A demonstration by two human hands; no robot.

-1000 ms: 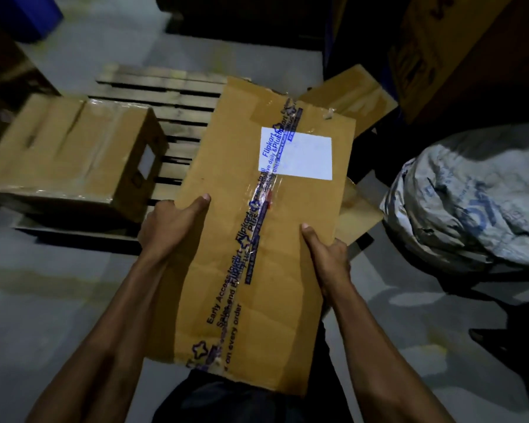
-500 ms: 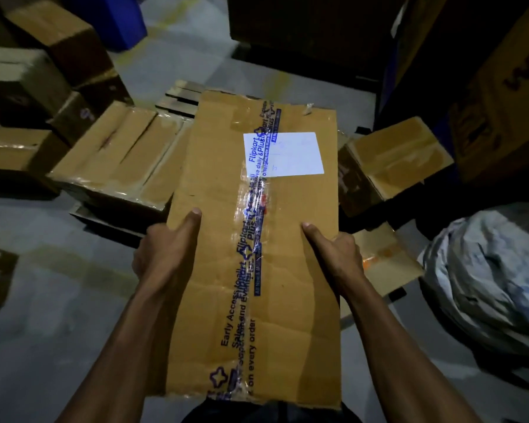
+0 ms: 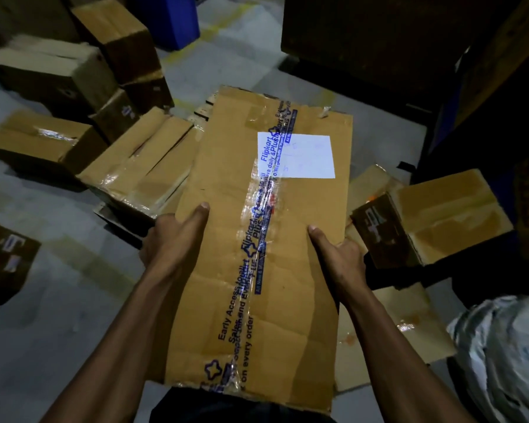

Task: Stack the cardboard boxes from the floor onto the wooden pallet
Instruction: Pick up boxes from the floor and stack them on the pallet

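Note:
I hold a long flat cardboard box (image 3: 290,270) with blue printed tape and a white label, lengthwise in front of me. My left hand (image 3: 174,239) grips its left edge and my right hand (image 3: 338,257) grips its right edge. The box hangs over the wooden pallet (image 3: 205,109), of which only a few slat ends show past its far left corner. A taped flat box (image 3: 141,166) lies on the pallet's left side, partly hidden by the held box.
Several cardboard boxes (image 3: 71,71) lie on the floor at the far left, one more box (image 3: 6,261) at the left edge. A small box (image 3: 431,215) and flat cardboard (image 3: 391,331) lie at the right. A white sack (image 3: 507,355) sits at the lower right. Dark stacks stand behind.
The view has moved up and left, so more floor boxes show at the left. The held box has swung to cover most of the pallet. Both hands keep their grip.

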